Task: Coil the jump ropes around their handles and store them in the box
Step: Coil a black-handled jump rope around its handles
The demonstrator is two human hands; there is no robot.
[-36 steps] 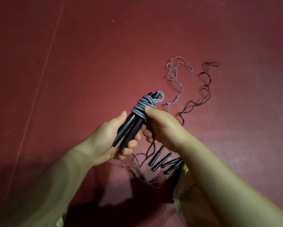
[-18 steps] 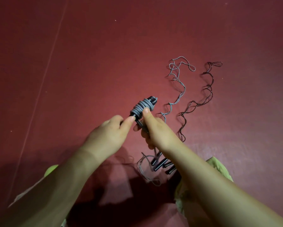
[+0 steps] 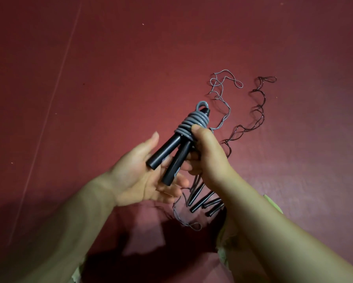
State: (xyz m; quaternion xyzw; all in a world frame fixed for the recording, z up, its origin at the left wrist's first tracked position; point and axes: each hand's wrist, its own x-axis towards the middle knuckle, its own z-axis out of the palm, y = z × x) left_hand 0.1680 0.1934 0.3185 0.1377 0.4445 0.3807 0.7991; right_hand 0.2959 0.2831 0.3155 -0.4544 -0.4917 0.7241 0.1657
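A coiled jump rope (image 3: 190, 123), grey cord wound round the top of its two black handles (image 3: 167, 158), is held up over the red floor. My right hand (image 3: 208, 156) grips it at the coil, thumb on the grey turns. My left hand (image 3: 138, 176) lies open, palm up, under the splayed lower handle ends, fingers straight. A small grey loop sticks out at the bundle's top. On the floor lie a loose grey rope (image 3: 222, 103) and a loose dark rope (image 3: 255, 119), their black handles (image 3: 204, 203) partly hidden behind my right wrist. No box is in view.
The red floor (image 3: 110, 78) has a pale line running diagonally at the left. A bit of light green cloth (image 3: 273, 205) shows by my right forearm.
My left hand has let go of the handles and opened beneath them. The handle ends now splay apart, and the bundle has tilted back toward me in my right hand.
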